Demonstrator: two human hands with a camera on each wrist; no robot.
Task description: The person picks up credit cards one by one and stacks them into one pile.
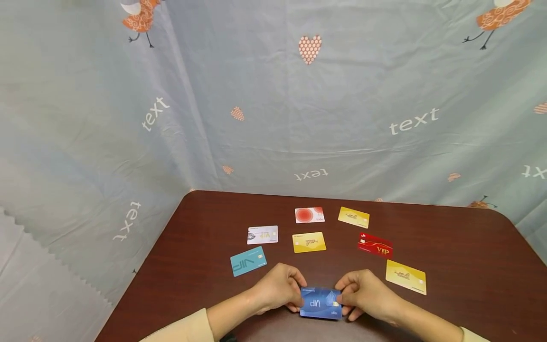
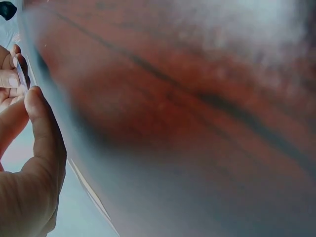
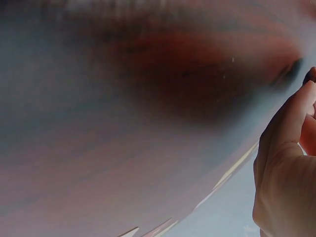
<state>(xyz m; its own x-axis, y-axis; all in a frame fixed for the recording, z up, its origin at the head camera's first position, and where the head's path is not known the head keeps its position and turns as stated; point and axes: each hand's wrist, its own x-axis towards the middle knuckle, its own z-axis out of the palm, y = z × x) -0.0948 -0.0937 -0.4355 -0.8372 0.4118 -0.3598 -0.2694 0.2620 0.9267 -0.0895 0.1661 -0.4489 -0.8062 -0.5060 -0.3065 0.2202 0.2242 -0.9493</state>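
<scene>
Head view: at the lower centre of the frame, the left hand [image 1: 278, 289] pinches the left edge of the blue VIP card [image 1: 318, 305]; the right hand [image 1: 366, 293] pinches its right edge. Light, even pressure from both probably serves best, lest the card bow.

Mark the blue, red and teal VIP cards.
Blue VIP card [image 1: 320, 304]: head view, middle of printed face.
Red VIP card [image 1: 375, 246]: head view, middle of printed face.
Teal VIP card [image 1: 249, 261]: head view, middle of printed face.

At lower centre, your card [image 1: 320, 309] was blue, lettered white; the table [image 1: 461, 256] was reddish-brown, the heart-patterned cloth [image 1: 265, 85] grey-blue.
</scene>
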